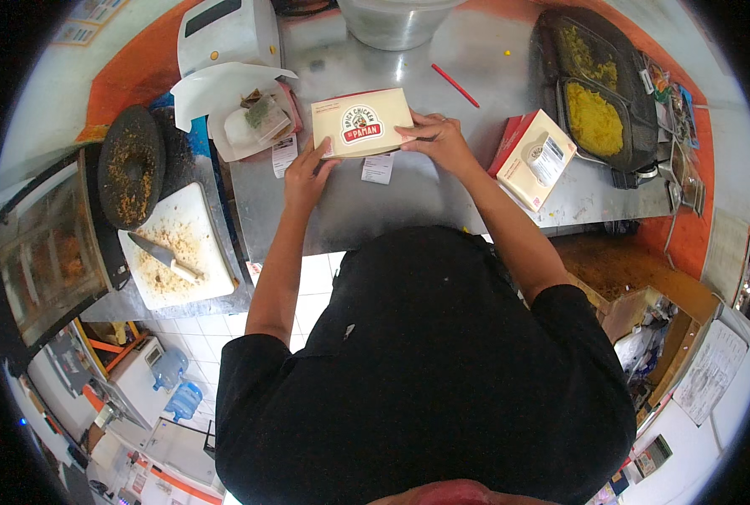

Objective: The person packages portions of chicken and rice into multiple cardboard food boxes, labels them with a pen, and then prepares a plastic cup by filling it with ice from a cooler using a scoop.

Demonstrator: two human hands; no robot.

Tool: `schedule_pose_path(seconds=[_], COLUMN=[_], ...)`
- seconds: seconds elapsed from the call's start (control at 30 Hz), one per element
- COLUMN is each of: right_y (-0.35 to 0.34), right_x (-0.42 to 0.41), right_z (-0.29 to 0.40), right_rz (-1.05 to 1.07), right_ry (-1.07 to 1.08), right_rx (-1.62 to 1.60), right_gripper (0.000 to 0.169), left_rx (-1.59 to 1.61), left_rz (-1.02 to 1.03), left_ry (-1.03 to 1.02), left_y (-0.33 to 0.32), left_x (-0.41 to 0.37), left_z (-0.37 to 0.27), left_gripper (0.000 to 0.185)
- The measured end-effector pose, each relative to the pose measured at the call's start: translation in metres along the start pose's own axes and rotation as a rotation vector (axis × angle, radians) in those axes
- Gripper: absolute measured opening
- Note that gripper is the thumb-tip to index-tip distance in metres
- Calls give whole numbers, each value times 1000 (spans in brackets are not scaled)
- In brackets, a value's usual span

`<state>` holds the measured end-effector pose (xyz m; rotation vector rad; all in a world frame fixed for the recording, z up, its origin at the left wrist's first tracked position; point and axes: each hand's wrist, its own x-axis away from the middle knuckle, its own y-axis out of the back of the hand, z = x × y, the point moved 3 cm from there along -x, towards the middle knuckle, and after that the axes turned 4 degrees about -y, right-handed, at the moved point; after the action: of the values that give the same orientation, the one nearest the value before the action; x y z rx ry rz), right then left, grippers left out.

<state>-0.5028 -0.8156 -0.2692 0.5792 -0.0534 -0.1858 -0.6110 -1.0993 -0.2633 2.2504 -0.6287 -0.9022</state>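
Observation:
A closed cream-and-red cardboard food box (390, 108) is held level over the steel table by both hands. My left hand (305, 177) grips its near left corner, with the thumb on the lid. At the right end, my right hand (439, 142) has its fingers along the side and lid edge. A printed paper slip (376, 169) pokes out below the box's near edge. To the left, an open food box (233, 150) holds clear plastic packets (266, 120), one with green bits inside. Another closed box (517, 173) sits to the right, a slip on its top.
A red pen (455, 85) lies behind the boxes, near a large metal pot (394, 35). Yellow rice (592, 120) fills a black container at right. At left are a white label printer (229, 41), a stone mortar (151, 136) and a knife (163, 257) on a crumb-strewn cutting board (195, 208).

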Motion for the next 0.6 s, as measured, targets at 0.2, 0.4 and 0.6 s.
schedule_pose_path(seconds=[0.2,0.4,0.6], right_y=[-6,-23,-38], right_x=[2,29,36], right_z=[-6,24,21], right_rz=[-25,-296,-432], right_ry=[41,-27,-95], right_rx=[56,298,135], right_gripper=[46,45,39], left_rx=[-28,-410,-252], left_rz=[28,-80,-121], left_ry=[35,-140,-51], left_y=[-6,-18,-23], left_x=[5,10,16], left_z=[6,-13,-26], left_gripper=[46,41,44])
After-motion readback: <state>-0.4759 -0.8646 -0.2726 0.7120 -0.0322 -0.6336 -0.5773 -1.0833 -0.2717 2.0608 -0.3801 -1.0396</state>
